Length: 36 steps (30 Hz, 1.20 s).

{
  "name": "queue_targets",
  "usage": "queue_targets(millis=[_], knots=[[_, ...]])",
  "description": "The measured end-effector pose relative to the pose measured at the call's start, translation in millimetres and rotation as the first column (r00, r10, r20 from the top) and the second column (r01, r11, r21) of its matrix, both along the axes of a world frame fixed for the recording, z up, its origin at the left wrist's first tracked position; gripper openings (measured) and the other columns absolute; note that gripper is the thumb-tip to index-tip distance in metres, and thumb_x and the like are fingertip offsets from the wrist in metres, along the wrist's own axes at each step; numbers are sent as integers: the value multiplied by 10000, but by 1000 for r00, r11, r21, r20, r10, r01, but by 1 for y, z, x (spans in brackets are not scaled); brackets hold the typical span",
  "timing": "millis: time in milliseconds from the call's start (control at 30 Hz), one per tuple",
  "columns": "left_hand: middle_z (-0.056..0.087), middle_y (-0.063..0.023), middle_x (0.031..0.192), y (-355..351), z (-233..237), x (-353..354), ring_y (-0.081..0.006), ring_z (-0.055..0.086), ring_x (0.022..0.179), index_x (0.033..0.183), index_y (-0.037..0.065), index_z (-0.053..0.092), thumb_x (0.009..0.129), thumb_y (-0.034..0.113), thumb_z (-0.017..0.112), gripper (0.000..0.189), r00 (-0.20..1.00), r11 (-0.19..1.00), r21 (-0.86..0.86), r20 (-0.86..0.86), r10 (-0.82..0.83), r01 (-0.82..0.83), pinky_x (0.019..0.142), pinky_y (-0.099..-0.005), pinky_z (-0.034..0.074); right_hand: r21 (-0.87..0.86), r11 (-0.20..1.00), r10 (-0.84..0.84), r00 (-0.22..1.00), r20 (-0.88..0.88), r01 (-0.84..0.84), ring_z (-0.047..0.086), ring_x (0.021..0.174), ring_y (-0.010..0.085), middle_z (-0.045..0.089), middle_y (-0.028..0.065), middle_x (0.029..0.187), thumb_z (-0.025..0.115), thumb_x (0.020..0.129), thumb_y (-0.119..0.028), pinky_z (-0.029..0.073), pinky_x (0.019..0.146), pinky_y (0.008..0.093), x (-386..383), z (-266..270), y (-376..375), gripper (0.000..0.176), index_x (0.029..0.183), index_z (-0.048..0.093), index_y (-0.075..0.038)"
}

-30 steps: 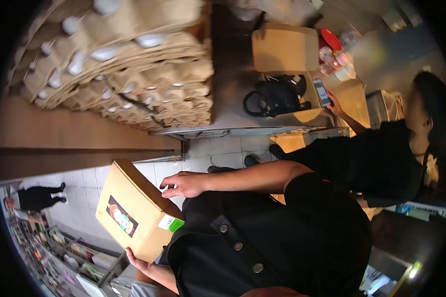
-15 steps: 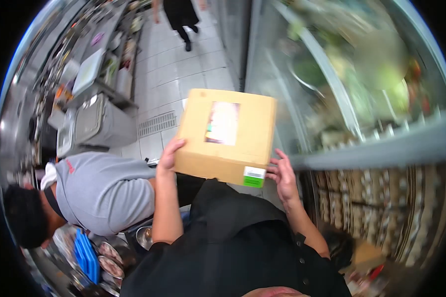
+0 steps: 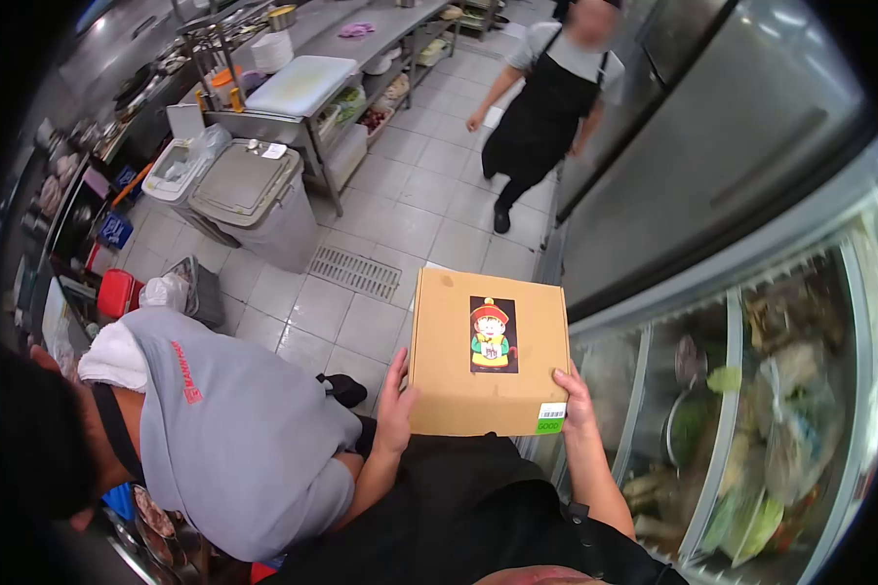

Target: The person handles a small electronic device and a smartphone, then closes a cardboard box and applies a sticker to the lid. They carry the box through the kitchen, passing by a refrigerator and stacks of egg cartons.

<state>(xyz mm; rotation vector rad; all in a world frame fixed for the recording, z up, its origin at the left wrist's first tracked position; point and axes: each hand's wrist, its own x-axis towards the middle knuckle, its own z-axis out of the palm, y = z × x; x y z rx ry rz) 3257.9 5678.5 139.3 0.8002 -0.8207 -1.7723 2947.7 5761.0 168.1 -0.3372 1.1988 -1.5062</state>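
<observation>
A closed brown cardboard box [image 3: 444, 375] is in front of my body, with a cartoon figure sticker on top and a white and green label at its lower right corner. My right hand [image 3: 576, 398] grips the box's right edge, thumb on top. At the left side, my left hand [image 3: 395, 408] has its palm toward the box with fingers extended upward; whether it touches the side is hard to tell.
A person in a grey shirt [image 3: 234, 419] bends close on my left. Another person in a black apron [image 3: 546, 112] stands ahead in the aisle. Lidded grey bin [image 3: 249, 185], steel counter [image 3: 380, 29] and floor drain [image 3: 356, 273] lie ahead; a glass-fronted fridge [image 3: 732, 419] is at right.
The box now appears lower and slightly right. My right hand has closed on its edge, while my left hand's fingers have spread off the corner. The aproned person is nearer, and the view has turned.
</observation>
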Motion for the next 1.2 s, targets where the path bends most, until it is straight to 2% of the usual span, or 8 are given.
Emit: queue_targets(millis=[167, 267, 433, 667, 867, 933, 1033, 1200], knots=[[446, -178, 1557, -58, 33, -28, -256, 470, 1423, 1618, -44, 247, 848, 81, 729, 917, 988, 966, -240, 103, 119, -91, 1187, -375, 360, 21, 992, 119, 985, 127, -123, 614, 1288, 299, 602, 164, 1422, 621, 971, -204, 496, 1095, 428, -30, -12, -110, 610, 1526, 435, -28], [495, -173, 1516, -96, 34, -54, -268, 502, 1393, 1544, -64, 385, 840, 141, 768, 827, 817, 825, -491, 330, 473, -280, 1166, -386, 392, 25, 962, 261, 945, 194, -271, 625, 1243, 278, 607, 150, 1360, 641, 978, -191, 518, 1052, 419, -45, -16, -165, 573, 1485, 416, -45], [517, -154, 1483, -173, 53, -72, -252, 527, 1353, 1514, -60, 419, 869, 119, 734, 740, 690, 759, -528, 384, 614, -381, 1153, -380, 407, -53, 944, 330, 924, 196, -326, 598, 1251, 282, 569, 149, 1340, 672, 974, -202, 501, 1057, 423, -53, 6, -258, 526, 1408, 412, -56], [517, -126, 1470, -300, 48, -88, -220, 537, 1328, 1526, -22, 397, 939, 140, 701, 681, 706, 751, -506, 333, 624, -425, 1124, -354, 425, -83, 950, 309, 942, 130, -301, 609, 1188, 268, 577, 151, 1278, 645, 960, -201, 495, 1038, 409, -72, -10, -415, 464, 1348, 450, -35], [534, -120, 1416, -458, 40, -63, -200, 543, 1314, 1608, 28, 302, 988, 223, 642, 734, 803, 856, -322, 321, 502, -406, 1071, -336, 464, -150, 924, 370, 921, 119, -352, 609, 1223, 286, 601, 155, 1335, 621, 950, -171, 492, 1049, 411, -70, -31, -587, 536, 1444, 461, -36], [522, -127, 1449, -504, 64, -44, -220, 545, 1320, 1641, 61, 241, 997, 245, 627, 773, 958, 954, 88, 30, 285, -287, 1057, -338, 478, -183, 893, 439, 887, 146, -412, 604, 1242, 291, 599, 155, 1361, 618, 945, -171, 484, 1067, 408, -69, -43, -644, 539, 1444, 468, -33], [498, -152, 1494, -580, 57, -10, -248, 542, 1330, 1654, 85, 204, 983, 225, 668, 828, 961, 977, 13, 182, 207, -213, 1075, -364, 474, -207, 847, 509, 859, 53, -489, 590, 1276, 300, 583, 159, 1397, 614, 944, -188, 470, 1096, 401, -53, -17, -717, 599, 1493, 442, -25], [500, -179, 1482, -644, 66, 12, -266, 548, 1323, 1654, 63, 182, 938, 213, 748, 925, 854, 877, -27, 212, 475, -480, 1093, -395, 466, -179, 748, 656, 753, 53, -639, 554, 1341, 307, 527, 168, 1486, 554, 1011, -276, 462, 1111, 411, -16, -28, -823, 610, 1549, 399, -33]])
